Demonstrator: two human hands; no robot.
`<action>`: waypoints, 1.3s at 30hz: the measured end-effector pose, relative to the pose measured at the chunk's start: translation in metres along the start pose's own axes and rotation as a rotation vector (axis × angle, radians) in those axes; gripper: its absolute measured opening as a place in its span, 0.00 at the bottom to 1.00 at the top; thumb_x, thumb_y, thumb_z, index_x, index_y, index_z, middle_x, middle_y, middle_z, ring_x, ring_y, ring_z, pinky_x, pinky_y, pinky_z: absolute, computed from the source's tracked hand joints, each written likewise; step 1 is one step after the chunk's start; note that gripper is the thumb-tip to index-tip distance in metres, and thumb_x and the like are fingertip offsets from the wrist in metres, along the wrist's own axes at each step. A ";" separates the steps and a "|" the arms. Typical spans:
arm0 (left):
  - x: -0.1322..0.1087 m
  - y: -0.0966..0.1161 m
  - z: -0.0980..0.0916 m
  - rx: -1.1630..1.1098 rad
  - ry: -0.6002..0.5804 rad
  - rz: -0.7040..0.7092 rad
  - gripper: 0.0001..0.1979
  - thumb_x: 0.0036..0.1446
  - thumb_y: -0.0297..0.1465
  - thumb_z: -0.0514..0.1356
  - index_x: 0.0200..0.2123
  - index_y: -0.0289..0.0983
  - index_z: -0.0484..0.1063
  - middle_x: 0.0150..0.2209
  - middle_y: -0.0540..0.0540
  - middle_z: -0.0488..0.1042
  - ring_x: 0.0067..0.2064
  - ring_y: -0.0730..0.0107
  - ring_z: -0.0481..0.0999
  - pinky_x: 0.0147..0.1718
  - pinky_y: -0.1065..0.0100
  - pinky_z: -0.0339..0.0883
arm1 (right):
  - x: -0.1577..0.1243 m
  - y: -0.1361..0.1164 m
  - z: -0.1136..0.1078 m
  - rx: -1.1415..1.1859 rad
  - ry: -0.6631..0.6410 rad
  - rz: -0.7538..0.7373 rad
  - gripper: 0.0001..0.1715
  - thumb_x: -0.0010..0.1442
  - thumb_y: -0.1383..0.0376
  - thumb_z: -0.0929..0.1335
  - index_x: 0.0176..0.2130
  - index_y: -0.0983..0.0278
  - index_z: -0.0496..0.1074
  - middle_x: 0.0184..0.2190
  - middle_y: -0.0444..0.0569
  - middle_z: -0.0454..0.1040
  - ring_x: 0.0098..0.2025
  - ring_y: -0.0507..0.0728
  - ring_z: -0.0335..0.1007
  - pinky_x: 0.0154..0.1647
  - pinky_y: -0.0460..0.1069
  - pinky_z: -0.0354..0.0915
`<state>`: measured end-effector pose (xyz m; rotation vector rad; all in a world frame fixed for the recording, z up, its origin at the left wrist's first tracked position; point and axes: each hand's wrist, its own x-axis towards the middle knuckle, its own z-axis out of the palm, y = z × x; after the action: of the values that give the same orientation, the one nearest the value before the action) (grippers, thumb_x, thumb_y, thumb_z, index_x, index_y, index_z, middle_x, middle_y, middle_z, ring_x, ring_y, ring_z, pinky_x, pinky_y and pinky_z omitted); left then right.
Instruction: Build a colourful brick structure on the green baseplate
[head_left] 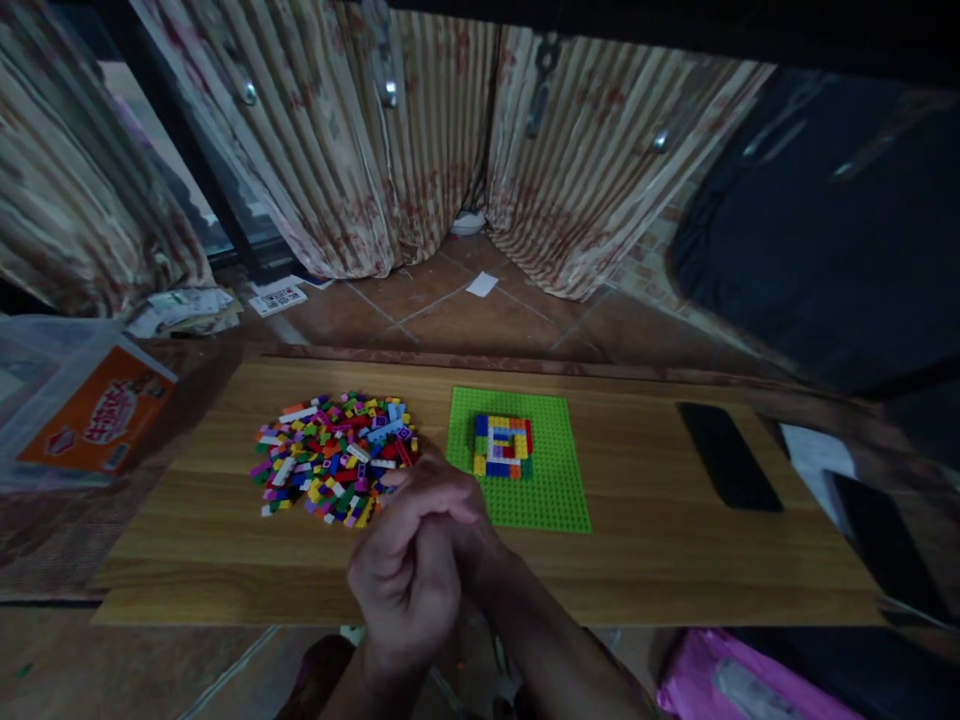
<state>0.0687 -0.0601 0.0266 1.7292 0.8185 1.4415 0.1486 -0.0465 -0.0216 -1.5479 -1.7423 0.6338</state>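
Note:
My left hand [409, 570] is closed, its fingers and thumb curled in front of my chest, above the near edge of the wooden table. Pressed up against it is my right hand [469, 525], also closed and partly covered by the left. Anything between the fingers is hidden. Just behind the hands lies a loose pile of small toy bricks [337, 455] in many colours. Right of the pile is a green baseplate [547, 505], bearing a low square frame of coloured bricks [502, 447] with white and blue ones inside it.
The wooden table [637, 560] stretches from left to right. A black phone-like slab [729, 455] lies on its right part. Left of the table stands a clear plastic box [56, 340] with an orange label. Striped curtains [315, 150] hang beyond; a pink bag [720, 670] is at lower right.

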 end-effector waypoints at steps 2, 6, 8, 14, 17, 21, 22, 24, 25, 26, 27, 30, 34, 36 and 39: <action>0.002 -0.001 0.000 0.047 0.066 -0.053 0.15 0.55 0.16 0.52 0.31 0.38 0.75 0.28 0.55 0.75 0.33 0.79 0.75 0.37 0.76 0.68 | -0.005 -0.005 -0.008 -0.045 0.041 0.032 0.09 0.60 0.68 0.63 0.33 0.60 0.72 0.33 0.46 0.75 0.35 0.55 0.70 0.34 0.48 0.65; 0.005 -0.005 0.000 0.046 0.127 -0.156 0.13 0.54 0.17 0.54 0.28 0.38 0.74 0.29 0.55 0.76 0.34 0.79 0.75 0.38 0.78 0.68 | -0.013 -0.008 -0.024 -0.057 0.108 0.062 0.07 0.60 0.67 0.64 0.37 0.62 0.73 0.35 0.48 0.76 0.38 0.56 0.71 0.38 0.48 0.64; 0.007 -0.008 0.000 0.021 0.135 -0.208 0.13 0.54 0.18 0.54 0.28 0.38 0.74 0.30 0.54 0.77 0.35 0.78 0.75 0.38 0.77 0.68 | -0.016 -0.008 -0.030 -0.025 0.095 0.099 0.08 0.61 0.66 0.65 0.39 0.63 0.73 0.36 0.49 0.77 0.39 0.56 0.72 0.39 0.48 0.64; 0.012 -0.017 0.003 -0.038 0.079 -0.365 0.09 0.52 0.22 0.56 0.32 0.37 0.75 0.29 0.53 0.76 0.34 0.74 0.75 0.39 0.73 0.69 | -0.018 -0.004 -0.044 -0.014 0.116 0.244 0.07 0.61 0.63 0.68 0.39 0.63 0.74 0.34 0.49 0.78 0.35 0.55 0.73 0.36 0.47 0.63; 0.012 -0.022 0.007 -0.026 -0.023 -0.434 0.08 0.52 0.25 0.57 0.35 0.37 0.74 0.31 0.50 0.77 0.35 0.71 0.75 0.38 0.70 0.70 | -0.022 0.007 -0.055 -0.051 0.186 0.317 0.06 0.60 0.65 0.69 0.39 0.62 0.74 0.32 0.48 0.79 0.33 0.54 0.73 0.35 0.47 0.63; 0.007 -0.032 0.016 -0.019 -0.193 -0.518 0.09 0.52 0.28 0.57 0.37 0.36 0.74 0.37 0.47 0.78 0.38 0.67 0.76 0.39 0.67 0.71 | -0.035 0.025 -0.078 -0.083 0.249 0.440 0.07 0.60 0.65 0.68 0.39 0.62 0.75 0.31 0.47 0.79 0.30 0.54 0.73 0.34 0.47 0.63; 0.005 -0.034 0.018 -0.011 -0.240 -0.532 0.10 0.52 0.28 0.57 0.38 0.36 0.74 0.38 0.46 0.78 0.39 0.67 0.77 0.39 0.66 0.71 | -0.039 0.029 -0.084 -0.094 0.256 0.470 0.06 0.60 0.64 0.68 0.38 0.62 0.75 0.30 0.47 0.79 0.29 0.54 0.72 0.33 0.47 0.62; 0.001 -0.038 0.023 0.008 -0.334 -0.549 0.12 0.52 0.28 0.57 0.41 0.37 0.73 0.40 0.45 0.78 0.39 0.66 0.77 0.40 0.65 0.72 | -0.047 0.036 -0.095 -0.127 0.259 0.518 0.07 0.59 0.62 0.68 0.36 0.62 0.76 0.29 0.47 0.79 0.29 0.54 0.72 0.33 0.47 0.62; -0.001 -0.039 0.025 0.018 -0.372 -0.555 0.13 0.53 0.29 0.57 0.43 0.37 0.73 0.40 0.45 0.78 0.39 0.66 0.77 0.40 0.65 0.72 | -0.051 0.040 -0.099 -0.144 0.245 0.535 0.08 0.59 0.62 0.68 0.36 0.61 0.76 0.29 0.47 0.79 0.30 0.55 0.73 0.33 0.48 0.62; -0.003 -0.039 0.027 0.025 -0.402 -0.561 0.14 0.54 0.29 0.57 0.45 0.37 0.72 0.41 0.44 0.78 0.39 0.66 0.78 0.40 0.64 0.73 | -0.054 0.043 -0.103 -0.165 0.226 0.551 0.08 0.58 0.62 0.68 0.36 0.61 0.76 0.29 0.47 0.79 0.31 0.55 0.73 0.34 0.48 0.62; -0.004 -0.039 0.028 0.029 -0.424 -0.564 0.14 0.55 0.29 0.57 0.46 0.37 0.71 0.42 0.43 0.78 0.39 0.66 0.78 0.40 0.64 0.73 | -0.057 0.045 -0.105 -0.184 0.202 0.565 0.07 0.58 0.63 0.68 0.36 0.61 0.77 0.30 0.47 0.79 0.32 0.55 0.73 0.35 0.48 0.62; -0.008 -0.037 0.033 0.047 -0.460 -0.563 0.14 0.56 0.30 0.56 0.47 0.37 0.70 0.43 0.43 0.77 0.40 0.65 0.79 0.40 0.64 0.73 | -0.063 0.052 -0.109 -0.244 0.143 0.588 0.07 0.57 0.64 0.68 0.36 0.61 0.77 0.30 0.47 0.79 0.32 0.56 0.73 0.35 0.49 0.62; -0.011 -0.032 0.041 0.079 -0.518 -0.555 0.15 0.57 0.30 0.55 0.48 0.37 0.69 0.44 0.42 0.77 0.38 0.66 0.79 0.39 0.64 0.74 | -0.065 0.058 -0.108 -0.286 0.109 0.594 0.08 0.56 0.64 0.68 0.35 0.62 0.77 0.30 0.49 0.79 0.33 0.57 0.74 0.36 0.49 0.62; -0.012 -0.030 0.044 0.111 -0.540 -0.553 0.15 0.57 0.30 0.55 0.48 0.37 0.68 0.44 0.42 0.77 0.38 0.65 0.79 0.39 0.63 0.74 | -0.065 0.059 -0.107 -0.267 0.103 0.593 0.08 0.57 0.64 0.68 0.36 0.62 0.77 0.31 0.49 0.79 0.34 0.57 0.74 0.36 0.50 0.63; -0.014 -0.031 0.048 0.170 -0.550 -0.561 0.17 0.57 0.31 0.55 0.50 0.37 0.67 0.43 0.41 0.77 0.39 0.63 0.79 0.40 0.60 0.73 | -0.064 0.060 -0.105 -0.235 0.090 0.581 0.09 0.57 0.65 0.68 0.37 0.62 0.77 0.32 0.49 0.80 0.34 0.57 0.74 0.36 0.49 0.63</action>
<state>0.1135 -0.0617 -0.0119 1.7081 1.0203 0.5039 0.2698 -0.1094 -0.0131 -2.2415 -1.3278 0.6345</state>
